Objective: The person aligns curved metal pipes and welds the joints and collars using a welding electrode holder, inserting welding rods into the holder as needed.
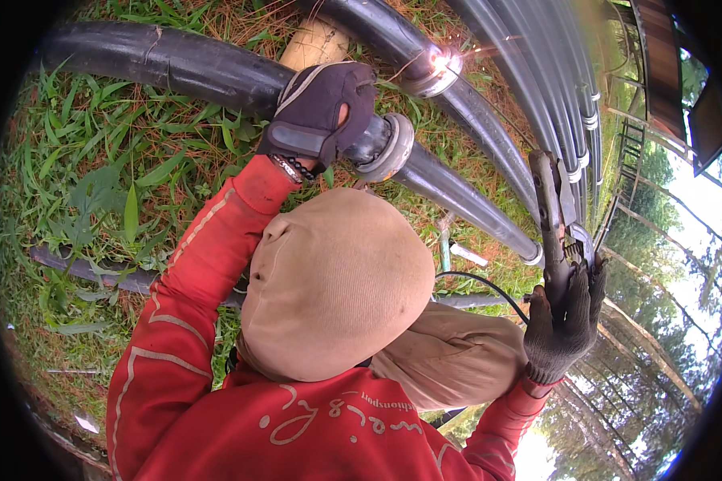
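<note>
My left hand (317, 116), in a dark glove, is closed over a black pipe (168, 64) beside a pale ring-shaped joint (387, 148). Its fingertips are hidden, and part of the thumb shows bare. At the right, my right hand (565, 321) wears a grey knitted glove and grips a metal electrode holder (555, 200) with a visible spring. A black cable (489, 282) runs to this hand. Bright sparks glow at the pale collar (437, 76) of a neighbouring black pipe (377, 28), well away from both hands. Whether a rod links the holder to the sparks I cannot tell.
My bent knee (341, 280) in beige trousers rises between my arms. A cut log (317, 44) lies under the pipes. More black pipes (529, 64) run side by side at upper right. Grass (88, 160) and dry needles cover the ground; a wooden ladder-like frame (630, 152) stands farther off.
</note>
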Demonstrator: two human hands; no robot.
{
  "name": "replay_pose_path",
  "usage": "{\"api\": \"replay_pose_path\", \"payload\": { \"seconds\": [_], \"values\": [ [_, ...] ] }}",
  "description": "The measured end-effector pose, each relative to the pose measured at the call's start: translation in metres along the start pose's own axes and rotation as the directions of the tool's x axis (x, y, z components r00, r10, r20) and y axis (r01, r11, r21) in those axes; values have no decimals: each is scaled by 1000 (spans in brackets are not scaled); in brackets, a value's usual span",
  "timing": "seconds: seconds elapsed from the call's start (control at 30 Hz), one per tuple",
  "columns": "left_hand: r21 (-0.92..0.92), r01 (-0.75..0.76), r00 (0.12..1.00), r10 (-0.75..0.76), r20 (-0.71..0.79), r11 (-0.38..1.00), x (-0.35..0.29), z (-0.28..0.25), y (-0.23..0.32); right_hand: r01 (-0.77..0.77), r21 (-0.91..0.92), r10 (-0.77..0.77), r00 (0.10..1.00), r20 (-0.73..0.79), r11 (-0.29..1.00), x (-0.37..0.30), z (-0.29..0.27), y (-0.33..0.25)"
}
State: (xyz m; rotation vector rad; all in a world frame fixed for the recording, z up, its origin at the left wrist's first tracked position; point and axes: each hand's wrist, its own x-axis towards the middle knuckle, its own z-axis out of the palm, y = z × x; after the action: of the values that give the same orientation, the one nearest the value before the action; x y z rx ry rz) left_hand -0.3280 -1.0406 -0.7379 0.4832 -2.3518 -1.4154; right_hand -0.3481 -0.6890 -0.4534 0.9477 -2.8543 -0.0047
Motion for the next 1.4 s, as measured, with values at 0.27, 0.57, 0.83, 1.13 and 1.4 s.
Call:
{"api": "replay_pose_path", "payload": {
  "seconds": [0.27,0.57,0.83,1.13,1.4],
  "values": [
    [-87,-33,999,31,-17,996,-8,-7,-7,30,5,-30,1000,7,1000,0,0,5],
    [41,-3,997,0,81,999,-49,-88,27,173,-126,-180,982,-51,977,2,-18,12],
    [120,-29,999,27,25,992,-54,-99,24,339,-188,-333,941,63,922,0,-19,15],
    [306,-134,983,165,-78,943,-5,-20,-24,382,-128,-373,924,88,916,6,-10,0],
    [416,-163,978,201,-48,895,-2,1,-45,461,-86,-454,887,88,883,20,1,-5]
  ]
}}
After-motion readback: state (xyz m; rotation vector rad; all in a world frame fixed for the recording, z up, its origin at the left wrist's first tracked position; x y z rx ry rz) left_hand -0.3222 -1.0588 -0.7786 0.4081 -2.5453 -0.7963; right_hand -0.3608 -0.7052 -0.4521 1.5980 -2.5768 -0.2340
